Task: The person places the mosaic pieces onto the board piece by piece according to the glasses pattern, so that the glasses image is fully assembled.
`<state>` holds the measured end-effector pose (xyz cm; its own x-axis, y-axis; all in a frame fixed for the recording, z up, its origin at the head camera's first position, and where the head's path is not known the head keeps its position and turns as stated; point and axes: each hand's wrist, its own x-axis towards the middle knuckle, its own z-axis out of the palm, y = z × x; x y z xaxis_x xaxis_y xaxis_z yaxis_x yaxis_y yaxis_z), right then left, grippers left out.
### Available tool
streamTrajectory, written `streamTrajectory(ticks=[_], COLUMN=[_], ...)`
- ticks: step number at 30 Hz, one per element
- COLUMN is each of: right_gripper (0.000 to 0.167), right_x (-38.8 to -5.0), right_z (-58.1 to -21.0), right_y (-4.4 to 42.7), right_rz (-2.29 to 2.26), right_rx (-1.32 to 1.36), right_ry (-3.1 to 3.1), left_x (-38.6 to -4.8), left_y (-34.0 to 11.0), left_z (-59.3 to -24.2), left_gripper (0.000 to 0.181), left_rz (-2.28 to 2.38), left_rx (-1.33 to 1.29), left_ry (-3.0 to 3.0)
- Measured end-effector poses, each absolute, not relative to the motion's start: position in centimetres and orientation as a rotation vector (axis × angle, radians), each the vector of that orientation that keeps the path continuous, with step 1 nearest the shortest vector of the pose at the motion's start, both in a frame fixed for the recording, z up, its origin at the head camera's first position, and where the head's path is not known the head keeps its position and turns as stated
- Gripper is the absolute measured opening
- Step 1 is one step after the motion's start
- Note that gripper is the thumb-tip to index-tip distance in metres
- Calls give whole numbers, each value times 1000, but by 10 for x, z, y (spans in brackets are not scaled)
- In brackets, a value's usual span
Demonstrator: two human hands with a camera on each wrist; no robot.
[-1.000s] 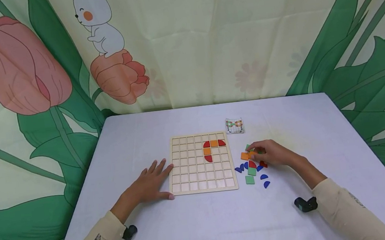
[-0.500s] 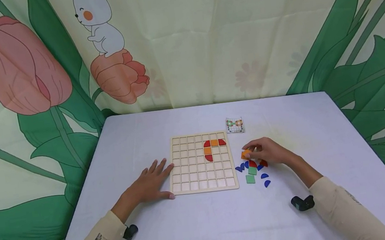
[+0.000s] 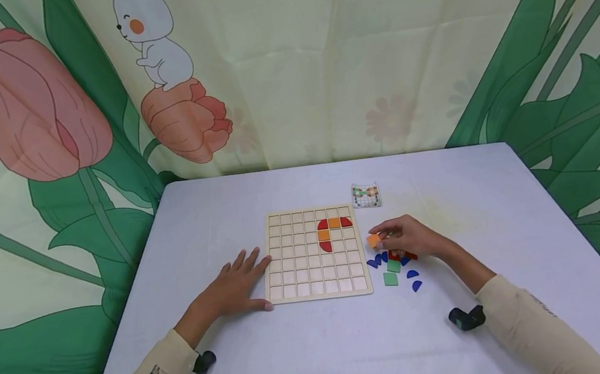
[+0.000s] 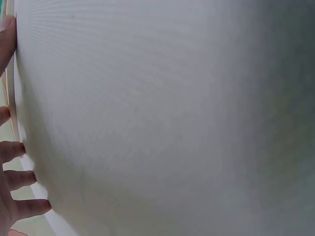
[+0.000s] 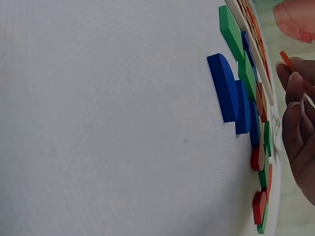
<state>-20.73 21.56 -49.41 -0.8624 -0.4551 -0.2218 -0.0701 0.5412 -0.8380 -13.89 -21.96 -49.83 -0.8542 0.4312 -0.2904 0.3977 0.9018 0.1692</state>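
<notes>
A square orange tile is pinched between the thumb and fingers of my right hand, just right of the wooden grid board. The right wrist view shows the orange tile raised above the table at the fingertips. With fingers spread, my left hand lies flat on the table, thumb and index fingertip touching the board's left edge. Red quarter-round tiles and orange squares sit in cells at the board's upper right. Several loose tiles partly hide beneath my right hand.
Blue half-round pieces and green squares lie scattered right of the board, near red pieces. A small pattern card rests beyond the board's far right corner. A printed curtain hangs behind the white table.
My right hand has picked an orange tile from the loose pieces and carried it left toward the board's right edge. The left hand stays in place.
</notes>
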Motion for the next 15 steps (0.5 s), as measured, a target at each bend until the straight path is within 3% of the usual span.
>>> streamTrajectory(ticks=[15], right_gripper=[37], right_x=[-203], right_z=[-497], right_y=[202], right_rz=[-1332], right_rx=[-337], right_ry=[2363], left_x=[-138], left_y=[-221], left_z=[-498], left_gripper=[107], left_rz=[181], left_rx=[615], left_ry=[2743])
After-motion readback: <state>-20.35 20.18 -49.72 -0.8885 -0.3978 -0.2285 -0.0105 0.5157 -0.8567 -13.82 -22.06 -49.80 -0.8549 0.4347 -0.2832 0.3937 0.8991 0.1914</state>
